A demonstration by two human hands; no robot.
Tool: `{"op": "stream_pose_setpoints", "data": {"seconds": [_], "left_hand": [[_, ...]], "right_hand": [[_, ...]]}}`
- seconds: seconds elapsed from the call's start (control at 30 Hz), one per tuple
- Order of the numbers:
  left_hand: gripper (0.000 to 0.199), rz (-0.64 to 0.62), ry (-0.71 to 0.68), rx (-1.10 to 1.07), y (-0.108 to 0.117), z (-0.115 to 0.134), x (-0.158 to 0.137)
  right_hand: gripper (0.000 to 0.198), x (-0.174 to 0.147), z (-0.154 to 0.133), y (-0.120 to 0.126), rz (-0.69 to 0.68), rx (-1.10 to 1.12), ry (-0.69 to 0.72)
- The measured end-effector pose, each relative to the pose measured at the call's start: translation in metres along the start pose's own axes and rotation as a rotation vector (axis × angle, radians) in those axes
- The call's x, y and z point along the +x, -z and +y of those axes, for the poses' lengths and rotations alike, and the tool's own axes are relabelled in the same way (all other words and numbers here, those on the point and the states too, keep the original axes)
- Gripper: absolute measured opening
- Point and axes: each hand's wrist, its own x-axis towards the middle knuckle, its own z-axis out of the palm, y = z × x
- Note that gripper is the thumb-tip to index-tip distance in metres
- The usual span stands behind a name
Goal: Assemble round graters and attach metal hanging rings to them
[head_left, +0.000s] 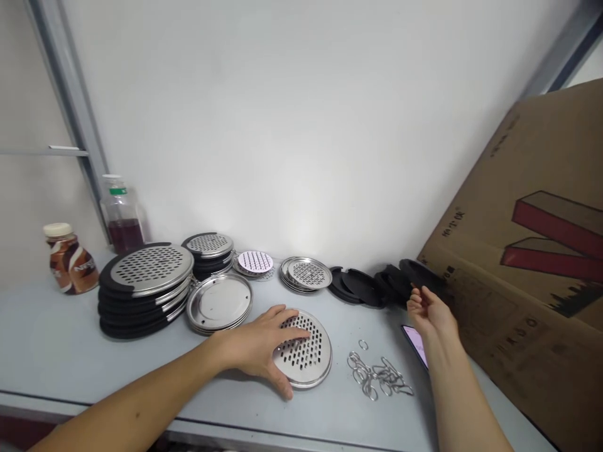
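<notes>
My left hand (pixel 271 345) lies spread over a round metal grater disc (pixel 311 358) with slotted holes, its thumb by the near left rim. The disc rests flat on the table. My right hand (pixel 428 311) is at the black ring-shaped parts (pixel 365 287) by the wall, fingers curled together. Whatever is between those fingers, if anything, is too small to make out. Below the right wrist lies a phone (pixel 414 344), partly covered by the forearm. A loose pile of wire rings (pixel 377 376) sits between my hands.
A tall stack of black-edged graters (pixel 153 270) stands left, with a smaller stack (pixel 210 245) behind. Metal dishes (pixel 221 301) and perforated discs (pixel 308 274) lie nearby. A bottle of dark liquid (pixel 123 220) and a brown bottle (pixel 70 260) stand far left. A cardboard box (pixel 532 251) leans right.
</notes>
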Motion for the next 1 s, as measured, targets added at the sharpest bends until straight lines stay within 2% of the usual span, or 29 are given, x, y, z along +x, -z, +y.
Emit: {"op": "stream_pose_setpoints", "data": {"seconds": [0.13,0.27,0.37,0.5,0.57,0.73,0.8,0.87,0.93,1.0], "left_hand": [[0.098,-0.002,-0.012,-0.003,0.000,0.000,0.000],[0.094,0.022,-0.009,-0.059,-0.002,-0.003,0.000],[0.089,0.166,0.011,-0.127,-0.001,-0.003,0.003],[0.073,0.424,0.014,-0.281,0.004,0.001,0.008],[0.063,0.494,0.011,-0.418,0.007,0.004,0.010],[0.056,0.438,0.047,-0.745,0.009,0.008,0.013],[0.055,0.368,0.078,-0.796,0.009,0.010,0.013],[0.047,0.270,0.110,-0.824,0.007,0.012,0.012],[0.040,0.217,0.128,-0.860,0.006,0.013,0.011],[0.037,0.283,0.123,-0.905,0.004,0.013,0.012]], "right_hand": [[0.015,-0.010,-0.002,-0.007,0.007,-0.012,0.019],[0.026,-0.032,-0.002,-0.023,-0.163,-0.182,0.036],[0.024,-0.050,0.004,-0.038,-0.370,-0.179,0.008],[0.020,-0.067,0.015,-0.052,-0.355,-0.232,-0.154],[0.020,-0.075,0.020,-0.055,-0.414,-0.294,-0.249],[0.020,-0.102,0.031,-0.067,-0.770,-0.364,-0.336],[0.022,-0.115,0.036,-0.075,-0.847,-0.368,-0.351],[0.023,-0.125,0.042,-0.082,-0.852,-0.367,-0.385],[0.029,-0.130,0.046,-0.086,-0.784,-0.372,-0.439],[0.035,-0.131,0.046,-0.088,-0.721,-0.321,-0.461]]}}
